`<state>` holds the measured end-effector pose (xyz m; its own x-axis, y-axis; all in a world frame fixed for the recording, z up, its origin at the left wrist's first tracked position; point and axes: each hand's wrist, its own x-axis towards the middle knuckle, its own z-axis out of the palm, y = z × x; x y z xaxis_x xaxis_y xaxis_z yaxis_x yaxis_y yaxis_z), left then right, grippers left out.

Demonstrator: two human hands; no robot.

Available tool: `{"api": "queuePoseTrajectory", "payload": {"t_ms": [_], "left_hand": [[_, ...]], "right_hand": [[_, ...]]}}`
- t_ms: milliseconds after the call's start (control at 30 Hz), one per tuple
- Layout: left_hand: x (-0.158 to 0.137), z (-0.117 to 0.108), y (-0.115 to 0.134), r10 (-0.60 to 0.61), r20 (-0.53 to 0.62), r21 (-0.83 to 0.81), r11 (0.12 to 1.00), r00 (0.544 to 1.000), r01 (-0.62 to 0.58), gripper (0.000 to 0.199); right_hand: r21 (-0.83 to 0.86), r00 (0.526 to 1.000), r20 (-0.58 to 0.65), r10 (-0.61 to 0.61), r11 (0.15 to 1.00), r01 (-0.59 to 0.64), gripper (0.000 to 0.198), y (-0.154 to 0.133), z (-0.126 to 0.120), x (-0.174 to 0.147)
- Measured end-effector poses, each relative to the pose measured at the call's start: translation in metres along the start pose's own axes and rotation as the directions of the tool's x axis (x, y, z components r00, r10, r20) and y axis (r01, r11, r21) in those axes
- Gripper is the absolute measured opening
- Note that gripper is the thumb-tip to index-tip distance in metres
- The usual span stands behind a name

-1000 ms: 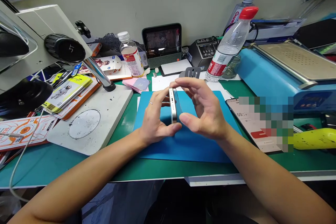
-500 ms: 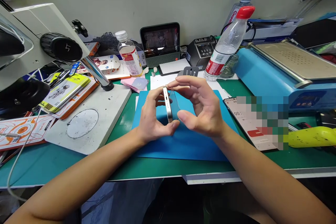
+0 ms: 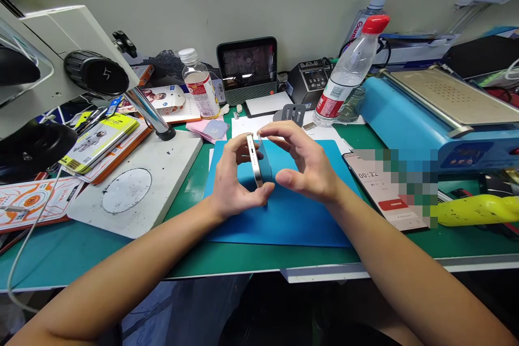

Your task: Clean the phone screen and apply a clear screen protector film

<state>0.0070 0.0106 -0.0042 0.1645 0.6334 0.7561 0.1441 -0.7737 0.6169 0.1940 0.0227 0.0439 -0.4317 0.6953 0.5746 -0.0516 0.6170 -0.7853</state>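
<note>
My left hand [image 3: 235, 178] grips a phone [image 3: 254, 161] by its edges, fingers at the far side and thumb at the near one. The phone stands on its side, with its silver frame and charging port towards me. Along its right face is a clear, thin sheet [image 3: 265, 162], like a glass screen protector; I cannot tell whether it touches the phone all over. My right hand [image 3: 306, 162] is curved beside it, fingers apart. Its index fingertip is at the sheet's far corner, while the thumb stands off from the sheet. Both hands are above a blue mat [image 3: 300, 221].
On the left stands a microscope base [image 3: 162, 189] with booklets beside it. Behind are a bottle [image 3: 200, 84], a display [image 3: 247, 70] and a red-capped bottle [image 3: 344, 75]. A blue machine [image 3: 405, 119], a lit phone [image 3: 381, 189] and a yellow-handled tool [image 3: 474, 210] lie right.
The phone and left hand have shifted slightly left. My right thumb has come away from the clear sheet, which now lies nearer the phone's face.
</note>
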Motion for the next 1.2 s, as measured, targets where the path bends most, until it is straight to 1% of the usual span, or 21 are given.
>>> {"api": "queuePoseTrajectory", "payload": {"t_ms": [100, 200, 300, 400, 467, 633, 767, 900, 1067, 1200], "left_hand": [[0.001, -0.001, -0.001, -0.036, -0.017, 0.003, 0.999, 0.999, 0.036, 0.075], [0.001, -0.002, 0.001, -0.048, -0.002, 0.016, 0.999, 0.999, 0.048, 0.075], [0.002, -0.003, 0.005, -0.029, 0.003, 0.004, 1.0, 1.0, 0.029, 0.074], [0.002, -0.003, 0.009, -0.031, 0.004, -0.021, 0.999, 1.0, 0.031, 0.073], [0.001, -0.004, 0.01, -0.042, 0.008, -0.028, 0.999, 0.999, 0.042, 0.072], [-0.001, -0.006, 0.01, -0.073, 0.026, 0.02, 0.997, 0.997, 0.072, 0.075], [-0.001, -0.006, 0.012, -0.07, 0.01, 0.032, 0.997, 0.998, 0.069, 0.071], [0.0, -0.008, 0.012, -0.035, 0.034, 0.062, 0.998, 0.999, 0.033, 0.072], [0.001, -0.014, 0.008, 0.013, 0.012, 0.178, 0.984, 1.0, -0.014, 0.069], [0.002, -0.016, 0.007, 0.086, 0.014, 0.13, 0.988, 0.996, -0.087, 0.073]], "right_hand": [[-0.036, 0.999, 0.039, 0.031, 0.999, -0.03, 0.061, 0.002, -0.002, 0.002], [-0.04, 0.998, 0.057, 0.032, 0.999, -0.03, 0.06, 0.002, 0.0, 0.002], [-0.01, 0.997, 0.066, 0.049, 0.999, -0.049, 0.063, 0.002, 0.0, 0.003], [0.045, 0.988, 0.124, 0.093, 0.994, -0.1, 0.07, 0.002, -0.002, 0.003], [0.066, 0.983, 0.154, 0.101, 0.992, -0.112, 0.068, 0.002, -0.003, 0.004], [0.071, 0.992, 0.112, 0.051, 0.996, -0.06, 0.059, 0.0, 0.0, 0.005], [0.064, 0.994, 0.11, 0.019, 0.998, -0.026, 0.055, -0.001, 0.001, 0.005], [0.103, 0.996, 0.091, 0.01, 0.994, -0.019, 0.057, 0.002, 0.002, 0.004], [0.151, 0.996, 0.075, 0.045, 0.987, -0.056, 0.057, 0.006, 0.003, 0.004], [0.183, 0.998, 0.037, 0.053, 0.981, -0.059, 0.059, 0.008, -0.001, 0.005]]}}
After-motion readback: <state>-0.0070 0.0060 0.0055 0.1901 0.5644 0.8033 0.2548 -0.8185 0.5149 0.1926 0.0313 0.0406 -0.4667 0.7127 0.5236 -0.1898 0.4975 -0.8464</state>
